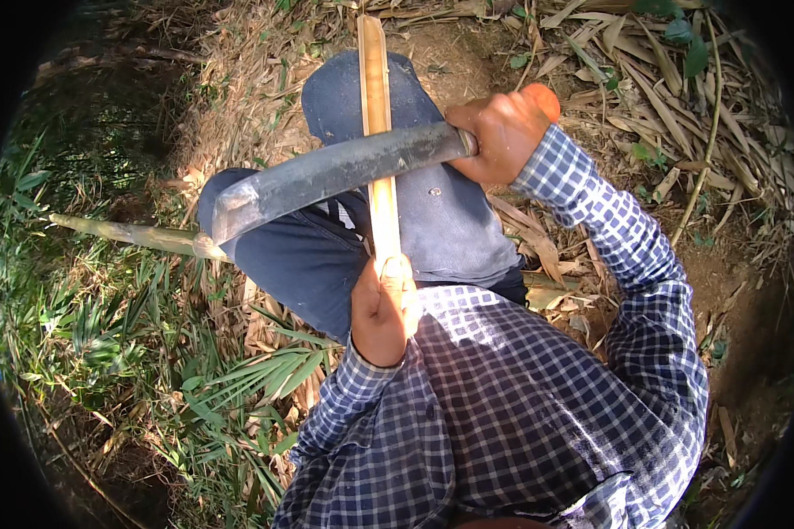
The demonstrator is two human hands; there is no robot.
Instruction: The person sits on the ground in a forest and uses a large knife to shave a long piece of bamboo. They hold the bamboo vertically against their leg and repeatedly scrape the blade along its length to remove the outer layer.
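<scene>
My left hand (385, 309) is closed around the near end of a split bamboo strip (376, 84), its pale inner side facing up. The strip points away from me, over my lap. In my right hand (500, 132) is a machete (335, 167), gripped by its orange handle (543, 101). Its long dark blade lies across the bamboo strip, hiding a short part of it, and reaches left to a broad, angled tip above my left knee. Whether the edge bites into the bamboo cannot be seen.
My bent legs in dark blue trousers (269, 264) are under the blade and strip. A bamboo pole (128, 231) lies at the left, its near end by my knee. Green plants (97, 326) grow on that side. Dry leaves (653, 79) cover the ground at the far right.
</scene>
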